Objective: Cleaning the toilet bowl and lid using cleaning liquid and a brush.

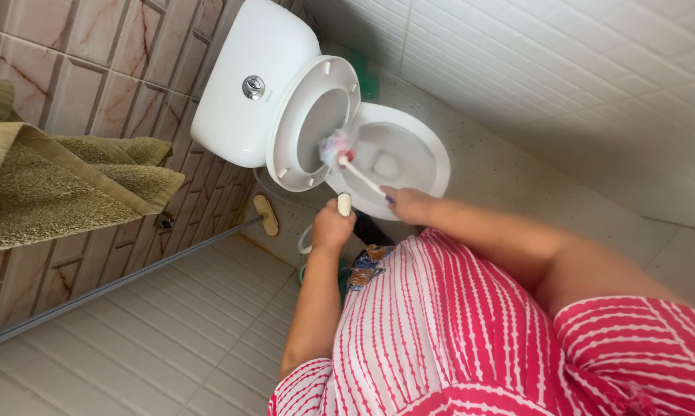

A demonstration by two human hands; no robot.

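A white toilet bowl (pixel 432 146) stands open, its seat and lid (pixel 286 146) raised against the white cistern (pixel 240 54). My right hand (pixel 407 205) grips the white handle of a toilet brush (pixel 360 177). The brush's red and white head (pixel 336 146) rests at the bowl's rim beside the raised seat. My left hand (pixel 330 229) is closed around a small white object (pixel 344 204), held just in front of the bowl. My red and white striped dress (pixel 440 323) fills the lower right.
An olive towel (pixel 62 185) hangs on the pink tiled wall at the left. A long-handled broom (pixel 264 214) leans along the wall near the toilet's base. White tiles cover the floor (pixel 170 339) and the right wall. Something green (pixel 372 77) sits behind the bowl.
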